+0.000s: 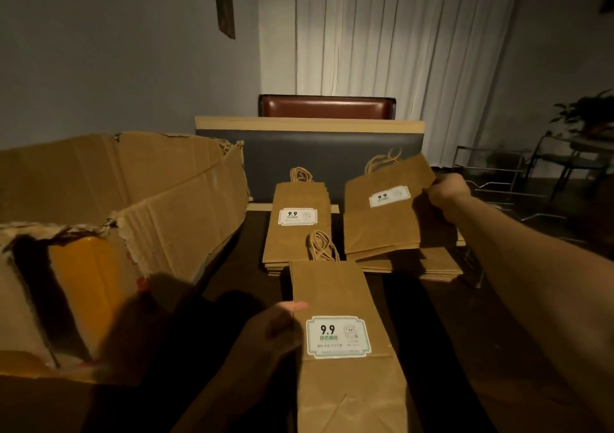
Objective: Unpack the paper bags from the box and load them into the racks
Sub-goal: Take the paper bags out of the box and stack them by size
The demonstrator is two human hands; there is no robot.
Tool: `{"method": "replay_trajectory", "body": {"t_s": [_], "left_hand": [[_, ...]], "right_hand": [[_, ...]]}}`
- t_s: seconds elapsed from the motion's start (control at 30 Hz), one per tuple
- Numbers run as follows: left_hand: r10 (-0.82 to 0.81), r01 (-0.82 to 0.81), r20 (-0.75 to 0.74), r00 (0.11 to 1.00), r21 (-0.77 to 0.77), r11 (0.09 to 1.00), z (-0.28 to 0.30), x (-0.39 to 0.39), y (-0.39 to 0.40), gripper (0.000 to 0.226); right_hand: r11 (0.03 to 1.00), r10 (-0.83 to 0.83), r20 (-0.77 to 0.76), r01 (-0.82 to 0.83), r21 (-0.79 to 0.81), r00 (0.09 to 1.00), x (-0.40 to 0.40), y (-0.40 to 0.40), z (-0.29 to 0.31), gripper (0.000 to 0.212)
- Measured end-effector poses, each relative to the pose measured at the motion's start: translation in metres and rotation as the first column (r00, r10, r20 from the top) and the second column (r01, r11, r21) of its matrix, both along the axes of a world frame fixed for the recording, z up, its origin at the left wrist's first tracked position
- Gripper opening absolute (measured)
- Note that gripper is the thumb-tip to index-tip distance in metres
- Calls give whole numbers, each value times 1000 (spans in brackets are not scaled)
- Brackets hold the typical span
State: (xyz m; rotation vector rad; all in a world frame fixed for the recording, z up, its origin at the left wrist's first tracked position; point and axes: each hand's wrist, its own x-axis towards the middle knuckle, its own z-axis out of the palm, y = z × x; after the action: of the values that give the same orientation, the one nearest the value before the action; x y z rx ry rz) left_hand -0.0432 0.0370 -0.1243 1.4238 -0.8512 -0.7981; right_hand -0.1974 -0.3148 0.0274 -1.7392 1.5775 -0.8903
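My left hand [282, 319] grips the left edge of a flat brown paper bag [345, 382] with a white "9.9" label, near the bottom centre. My right hand [445, 193] holds the right edge of a tilted bunch of brown paper bags [382, 223], lifted above a flat pile of bags [432, 266] on the dark table. Another pile of bags [295, 239] with twine handles lies left of it. The torn cardboard box [133, 206] stands open at the left; its inside is dark.
A dark bench back with a pale wooden trim [309, 123] runs behind the table, with a brown chair back [327, 106] beyond. Metal wire racks [498, 180] stand at the right by a plant. White curtains hang behind.
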Motion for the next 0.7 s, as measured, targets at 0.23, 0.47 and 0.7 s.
{"method": "replay_trajectory", "body": {"t_s": [0.23,0.47,0.7], "left_hand": [[-39,38,-113,993,-10,999,-3,6,-3,42],[-63,50,-129,990,-100,994,2,4,-5,44],[-7,-1,-87,996,-97,995,2,5,1,62]], "right_hand": [[997,23,-298,-43,-62,954,16,-20,-31,4],[979,38,-477,-128,-158,878,13,-3,-66,29],[873,441,287,-480,82,851,-26,188,-92,35]]}}
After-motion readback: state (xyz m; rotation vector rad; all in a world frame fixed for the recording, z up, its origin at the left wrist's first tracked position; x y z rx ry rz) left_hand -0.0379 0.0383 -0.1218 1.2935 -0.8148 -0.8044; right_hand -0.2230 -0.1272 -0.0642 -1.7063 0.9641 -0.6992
